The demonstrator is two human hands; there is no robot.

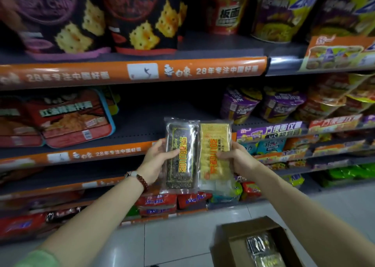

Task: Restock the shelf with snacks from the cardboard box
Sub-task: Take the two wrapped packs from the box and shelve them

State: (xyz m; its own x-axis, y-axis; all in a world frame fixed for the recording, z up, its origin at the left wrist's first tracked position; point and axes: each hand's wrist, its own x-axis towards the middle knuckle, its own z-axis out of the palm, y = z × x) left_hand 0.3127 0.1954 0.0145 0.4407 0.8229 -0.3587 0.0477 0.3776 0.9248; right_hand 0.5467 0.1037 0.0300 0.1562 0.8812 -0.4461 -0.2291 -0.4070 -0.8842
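A tall grey metal shelving unit (142, 122) with several tiers fills most of the view, its tier front edges faced with glossy orange plastic strips (129, 72) printed in white characters. A white price tag holder (142, 71) sits on the upper strip. The right-hand bay has a bare grey edge (284, 63) on its upper tier. Below, a floor of pale glossy square tiles (178, 238) with thin dark joints runs along the unit's base and reflects soft overhead light.
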